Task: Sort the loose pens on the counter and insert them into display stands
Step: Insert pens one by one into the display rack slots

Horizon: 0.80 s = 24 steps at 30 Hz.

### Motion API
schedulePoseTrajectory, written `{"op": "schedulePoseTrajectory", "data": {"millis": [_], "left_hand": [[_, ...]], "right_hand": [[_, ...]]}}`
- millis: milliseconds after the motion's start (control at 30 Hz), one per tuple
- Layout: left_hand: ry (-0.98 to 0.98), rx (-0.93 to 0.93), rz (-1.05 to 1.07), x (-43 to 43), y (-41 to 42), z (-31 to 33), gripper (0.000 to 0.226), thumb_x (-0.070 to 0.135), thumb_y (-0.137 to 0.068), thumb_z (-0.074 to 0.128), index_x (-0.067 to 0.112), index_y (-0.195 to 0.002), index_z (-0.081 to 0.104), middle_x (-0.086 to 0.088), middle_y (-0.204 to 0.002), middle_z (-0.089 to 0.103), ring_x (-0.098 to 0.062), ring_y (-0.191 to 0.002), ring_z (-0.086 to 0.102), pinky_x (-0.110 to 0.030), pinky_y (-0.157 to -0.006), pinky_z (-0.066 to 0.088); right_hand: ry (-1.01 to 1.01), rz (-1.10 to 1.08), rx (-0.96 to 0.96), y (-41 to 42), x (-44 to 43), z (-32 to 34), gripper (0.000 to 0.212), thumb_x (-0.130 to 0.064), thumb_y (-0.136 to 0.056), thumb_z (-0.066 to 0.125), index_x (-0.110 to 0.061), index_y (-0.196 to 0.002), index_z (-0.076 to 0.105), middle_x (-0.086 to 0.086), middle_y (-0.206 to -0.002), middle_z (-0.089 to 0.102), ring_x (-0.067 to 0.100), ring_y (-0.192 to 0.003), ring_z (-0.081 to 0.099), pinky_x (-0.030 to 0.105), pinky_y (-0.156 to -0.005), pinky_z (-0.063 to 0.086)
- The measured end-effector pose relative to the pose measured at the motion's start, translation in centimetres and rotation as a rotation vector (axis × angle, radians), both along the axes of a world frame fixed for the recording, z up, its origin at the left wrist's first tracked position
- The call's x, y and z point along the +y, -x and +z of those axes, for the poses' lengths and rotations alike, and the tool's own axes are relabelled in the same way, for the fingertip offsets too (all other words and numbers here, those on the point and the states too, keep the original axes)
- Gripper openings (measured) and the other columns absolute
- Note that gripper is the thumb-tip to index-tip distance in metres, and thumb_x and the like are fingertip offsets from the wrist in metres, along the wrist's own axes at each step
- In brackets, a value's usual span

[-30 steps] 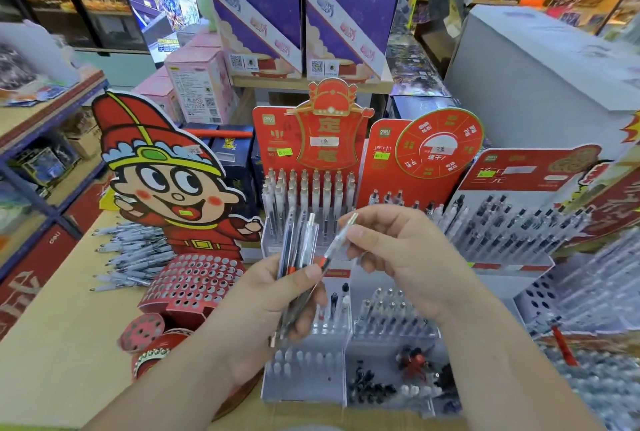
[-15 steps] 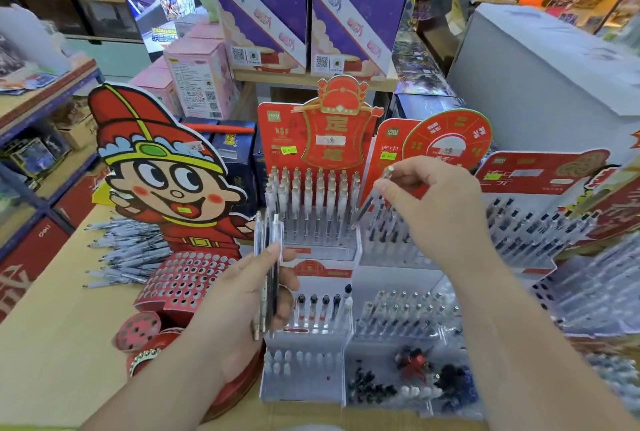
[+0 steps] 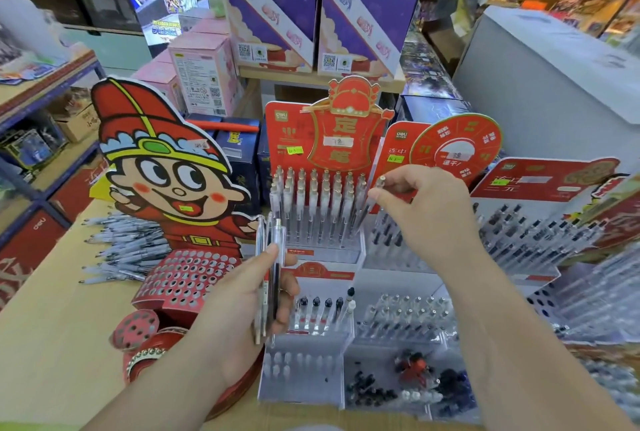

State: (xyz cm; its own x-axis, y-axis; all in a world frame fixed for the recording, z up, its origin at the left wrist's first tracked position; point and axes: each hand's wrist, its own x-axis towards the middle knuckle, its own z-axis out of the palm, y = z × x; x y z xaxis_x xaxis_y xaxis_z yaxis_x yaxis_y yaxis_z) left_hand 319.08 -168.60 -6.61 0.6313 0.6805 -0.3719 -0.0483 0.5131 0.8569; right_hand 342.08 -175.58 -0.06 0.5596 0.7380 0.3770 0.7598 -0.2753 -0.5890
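Our right hand (image 3: 427, 214) pinches 1 pen (image 3: 364, 214) at the nearly full centre stand (image 3: 322, 252), our left hand (image 3: 242, 306) grips a bundle (image 3: 277, 236), and a pile (image 3: 117, 247) lies unsorted mid-left.

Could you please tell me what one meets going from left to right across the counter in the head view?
Pile of loose pens → cartoon-figure stand → left hand holding a pen bundle → right hand pinching one pen → stand of dark-capped pens.
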Motion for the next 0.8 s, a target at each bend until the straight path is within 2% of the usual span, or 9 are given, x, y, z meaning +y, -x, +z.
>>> {"op": "schedulePoseTrajectory", "data": {"millis": [167,333,467,700,800], "left_hand": [[-0.003,0.022,0.025,-0.1,-0.2,-0.1,0.045,0.052,-0.095,0.059,0.008,-0.09,0.067,-0.017,-0.076,0.05,-0.02,-0.052,0.046,-0.029,-0.048,0.039],[0.011,0.041,-0.016,0.0,-0.1,-0.1,0.049,0.059,-0.089,0.063,0.01,-0.092,0.068,-0.016,-0.078,0.051,-0.02,-0.053,0.045,-0.03,-0.049,0.037],[0.148,0.017,0.039,-0.1,-0.5,0.2,0.04,0.042,-0.096,0.057,0.008,-0.111,0.07,-0.012,-0.076,0.059,-0.019,-0.05,0.045,-0.028,-0.045,0.035],[0.206,0.006,0.048,-0.3,-0.6,0.5,0.032,0.029,-0.098,0.053,0.005,-0.112,0.07,-0.013,-0.076,0.06,-0.02,-0.048,0.045,-0.027,-0.043,0.035],[0.172,-0.011,0.037,-0.6,-0.7,0.6,0.03,0.019,-0.099,0.049,0.002,-0.115,0.069,-0.016,-0.076,0.06,-0.022,-0.048,0.045,-0.026,-0.044,0.035]], "right_hand": [[0.01,-0.01,-0.057,0.3,0.5,-1.0,0.019,-0.044,-0.081,0.08,-0.027,-0.086,0.076,-0.017,-0.078,0.065,0.015,-0.087,0.055,0.039,-0.078,0.051],[0.116,-0.087,-0.197,0.4,1.2,-1.5,0.026,-0.05,-0.076,0.08,-0.027,-0.087,0.079,-0.008,-0.098,0.069,0.023,-0.102,0.05,0.046,-0.086,0.045],[0.223,-0.121,-0.256,0.5,1.6,-1.4,0.027,-0.053,-0.08,0.077,-0.03,-0.093,0.079,-0.009,-0.103,0.07,0.023,-0.107,0.049,0.041,-0.085,0.038],[0.288,-0.122,-0.288,0.7,1.6,-1.6,0.03,-0.054,-0.079,0.076,-0.028,-0.093,0.078,-0.01,-0.101,0.071,0.023,-0.11,0.047,0.04,-0.085,0.031],[0.166,-0.163,-0.298,0.8,0.8,-1.5,0.041,-0.057,-0.077,0.077,-0.024,-0.101,0.077,-0.006,-0.103,0.072,0.024,-0.11,0.052,0.042,-0.088,0.038]]}}
